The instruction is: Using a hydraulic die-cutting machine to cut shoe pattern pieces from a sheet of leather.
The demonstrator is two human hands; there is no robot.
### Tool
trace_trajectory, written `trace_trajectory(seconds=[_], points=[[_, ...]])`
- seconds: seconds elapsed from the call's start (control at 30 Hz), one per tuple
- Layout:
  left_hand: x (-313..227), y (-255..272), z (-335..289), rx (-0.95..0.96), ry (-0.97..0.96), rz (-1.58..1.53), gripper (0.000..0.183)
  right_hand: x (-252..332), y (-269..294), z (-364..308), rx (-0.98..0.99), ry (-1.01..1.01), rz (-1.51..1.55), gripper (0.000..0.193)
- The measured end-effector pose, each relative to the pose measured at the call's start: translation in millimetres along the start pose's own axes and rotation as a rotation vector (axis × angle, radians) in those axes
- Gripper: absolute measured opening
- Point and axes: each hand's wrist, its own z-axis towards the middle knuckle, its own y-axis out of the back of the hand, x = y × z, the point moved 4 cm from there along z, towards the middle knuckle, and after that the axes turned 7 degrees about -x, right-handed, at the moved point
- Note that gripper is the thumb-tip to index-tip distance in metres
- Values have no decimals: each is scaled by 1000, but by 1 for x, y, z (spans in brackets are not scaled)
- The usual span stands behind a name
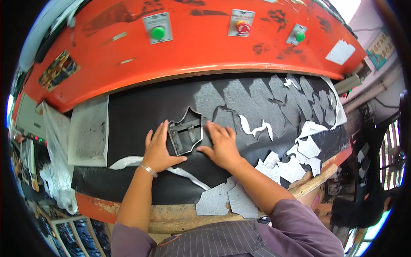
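Your left hand (159, 147) lies flat, fingers spread, against the left edge of the metal cutting die (186, 132); your right hand (221, 145) presses open-palmed against its right edge. Neither grips it; you steady it between them. The die is a thin steel band bent into a pointed shield outline with cross bars inside, and it sits on the black sheet (137, 115) spread over the counter (171, 212), under the orange press head (192, 55).

To the right of the die, the sheet is already riddled with shield-shaped holes (257, 100) showing the grey pad beneath, so roughly the right half looks cut. The smooth, matte stretch to the left is still whole. Grey cut pieces (227, 199) and white backing scraps (299, 162) lie loose near the front edge.
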Motion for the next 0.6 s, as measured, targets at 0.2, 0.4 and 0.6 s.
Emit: trace_trajectory(seconds=[0.2, 0.4, 0.6], points=[[0, 2, 7, -78, -88, 22, 122, -2, -1, 11, -36, 132, -12, 63], [3, -8, 15, -57, -106, 65, 128, -14, 2, 12, -32, 155, 24, 63], [6, -7, 14, -76, -62, 39, 132, -12, 0, 16, -64, 182, 35, 63]])
